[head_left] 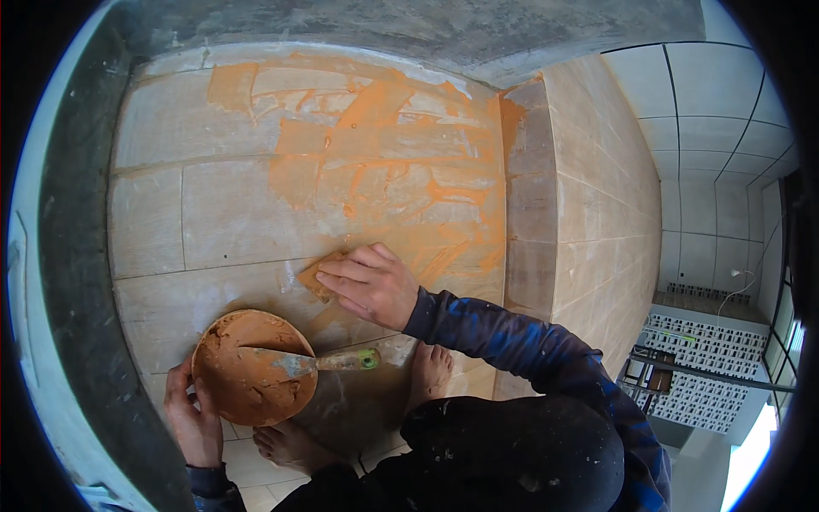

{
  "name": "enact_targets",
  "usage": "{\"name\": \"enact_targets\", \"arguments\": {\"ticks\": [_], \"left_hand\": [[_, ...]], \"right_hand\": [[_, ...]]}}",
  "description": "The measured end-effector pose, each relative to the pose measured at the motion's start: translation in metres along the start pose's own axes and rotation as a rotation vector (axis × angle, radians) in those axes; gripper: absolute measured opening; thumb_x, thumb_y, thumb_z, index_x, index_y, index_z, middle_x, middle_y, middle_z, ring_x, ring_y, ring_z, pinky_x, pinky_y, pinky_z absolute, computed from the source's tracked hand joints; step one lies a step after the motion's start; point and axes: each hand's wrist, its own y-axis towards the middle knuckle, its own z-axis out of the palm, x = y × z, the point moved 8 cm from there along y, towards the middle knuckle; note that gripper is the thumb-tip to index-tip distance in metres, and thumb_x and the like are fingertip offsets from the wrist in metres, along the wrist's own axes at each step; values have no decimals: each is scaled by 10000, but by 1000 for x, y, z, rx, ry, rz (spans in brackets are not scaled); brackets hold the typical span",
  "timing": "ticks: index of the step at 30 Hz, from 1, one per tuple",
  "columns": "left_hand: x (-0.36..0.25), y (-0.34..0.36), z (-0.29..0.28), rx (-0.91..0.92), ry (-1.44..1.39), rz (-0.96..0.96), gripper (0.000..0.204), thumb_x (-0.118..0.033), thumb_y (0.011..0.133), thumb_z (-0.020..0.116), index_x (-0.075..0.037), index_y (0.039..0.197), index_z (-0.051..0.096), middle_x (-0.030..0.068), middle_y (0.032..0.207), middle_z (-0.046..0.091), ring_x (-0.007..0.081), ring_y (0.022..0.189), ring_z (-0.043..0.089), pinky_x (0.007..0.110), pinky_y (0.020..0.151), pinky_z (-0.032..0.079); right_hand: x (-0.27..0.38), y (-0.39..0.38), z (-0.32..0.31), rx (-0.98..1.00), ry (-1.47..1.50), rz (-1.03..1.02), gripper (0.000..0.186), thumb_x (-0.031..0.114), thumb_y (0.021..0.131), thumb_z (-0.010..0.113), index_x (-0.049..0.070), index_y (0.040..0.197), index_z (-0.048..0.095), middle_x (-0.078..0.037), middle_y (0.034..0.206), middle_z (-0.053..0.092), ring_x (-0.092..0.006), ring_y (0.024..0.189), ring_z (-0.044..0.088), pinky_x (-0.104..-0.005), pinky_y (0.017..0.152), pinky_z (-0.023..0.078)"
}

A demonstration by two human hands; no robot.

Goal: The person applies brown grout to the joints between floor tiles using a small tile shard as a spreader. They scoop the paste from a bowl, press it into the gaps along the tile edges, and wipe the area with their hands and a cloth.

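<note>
My right hand is closed on a small flat scraper, pressed to the tiled floor. The scraper is smeared orange-brown, and part of it is hidden under my fingers. At the lower left, my left hand grips the rim of a round bowl, thumb on the inner side. Thick orange-brown grout fills much of the bowl. A putty knife rests across it, blade in the grout and worn greenish handle sticking out over the right rim. Wet orange grout streaks cover the tiles ahead of my right hand.
Grey walls border the floor at the far side and left. A raised tiled step runs along the right, with a wider tiled surface beyond it. My bare feet stand close to the bowl.
</note>
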Motion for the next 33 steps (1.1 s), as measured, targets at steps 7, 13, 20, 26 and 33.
{"name": "enact_targets", "arguments": {"ticks": [7, 13, 20, 26, 33], "left_hand": [[-4, 3, 5, -19, -16, 40, 272, -17, 996, 556, -4, 1241, 675, 128, 1115, 678, 248, 958, 696, 345, 684, 592], [7, -4, -5, -86, -30, -40, 304, 23, 966, 553, -6, 1239, 683, 136, 1130, 681, 263, 972, 704, 350, 698, 598], [-2, -2, -8, -105, 29, 29, 326, 46, 925, 566, -9, 1218, 698, 164, 1058, 688, 302, 862, 701, 354, 680, 569], [7, -15, -18, -180, 48, 23, 326, 51, 915, 576, -1, 1214, 697, 172, 1044, 689, 324, 842, 700, 367, 673, 571], [9, -19, -13, -236, 87, -6, 297, 8, 927, 604, -25, 1203, 707, 156, 1005, 689, 325, 797, 687, 378, 662, 554]], "right_hand": [[11, 22, 28, -80, -72, -205, 378, 148, 829, 690, 73, 1199, 714, -33, 1248, 680, -209, 1090, 611, -357, 881, 480], [14, -23, 12, 194, -35, -163, 383, 131, 829, 695, 83, 1207, 732, -39, 1302, 694, -198, 1090, 649, -335, 853, 485], [19, 94, 30, -85, 83, -318, 390, 130, 825, 700, 67, 1209, 735, -55, 1306, 698, -229, 1110, 652, -363, 898, 495], [11, 25, 19, 160, -46, -387, 372, 102, 826, 679, 79, 1194, 731, -39, 1252, 699, -202, 1129, 632, -360, 943, 471], [35, 141, 33, -35, 111, -341, 401, 77, 822, 687, 42, 1222, 705, -45, 1250, 693, -214, 1062, 632, -356, 904, 477]]}}
